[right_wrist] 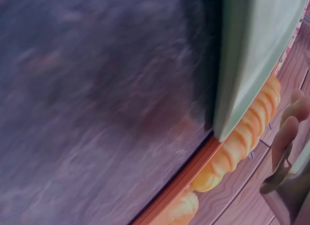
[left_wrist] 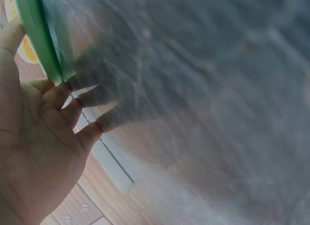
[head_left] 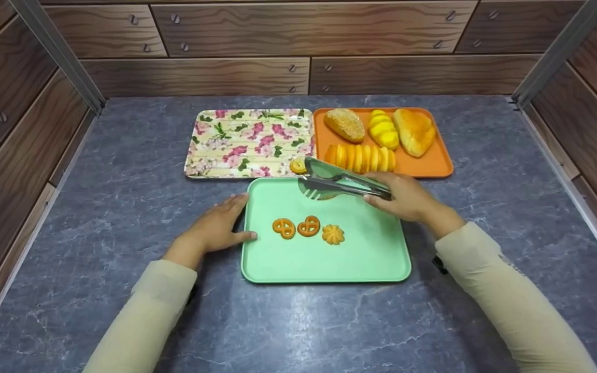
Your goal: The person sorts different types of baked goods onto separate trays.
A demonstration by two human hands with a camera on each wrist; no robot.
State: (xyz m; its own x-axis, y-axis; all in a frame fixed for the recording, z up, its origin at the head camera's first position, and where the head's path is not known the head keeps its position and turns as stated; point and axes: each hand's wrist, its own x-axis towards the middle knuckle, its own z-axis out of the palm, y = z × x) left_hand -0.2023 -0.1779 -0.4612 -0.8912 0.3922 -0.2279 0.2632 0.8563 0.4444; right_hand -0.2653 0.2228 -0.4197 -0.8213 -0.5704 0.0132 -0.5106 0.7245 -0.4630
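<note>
My right hand [head_left: 404, 194] grips a pair of dark metal tongs [head_left: 347, 184], whose spread tips reach over the far edge of the green tray [head_left: 324, 264]. The upper tip is right beside a round yellow cookie [head_left: 298, 166] at the near right corner of the floral tray [head_left: 246, 134]. An orange-brown bit shows below the slotted lower tip. Two pretzels [head_left: 284, 228] and a flower-shaped cookie [head_left: 333, 234] lie in a row on the green tray. My left hand [head_left: 215, 225] rests at that tray's left edge, thumb at the rim, fingers extended along the outside.
Behind the green tray, an orange tray [head_left: 420, 167] adjoins the floral one. It bears a sliced loaf [head_left: 360, 158], a seeded bun [head_left: 345, 125], a yellow twisted roll [head_left: 383, 129] and a golden bread [head_left: 414, 132]. Wood-patterned walls [head_left: 236, 31] enclose the grey marbled table [head_left: 122, 217].
</note>
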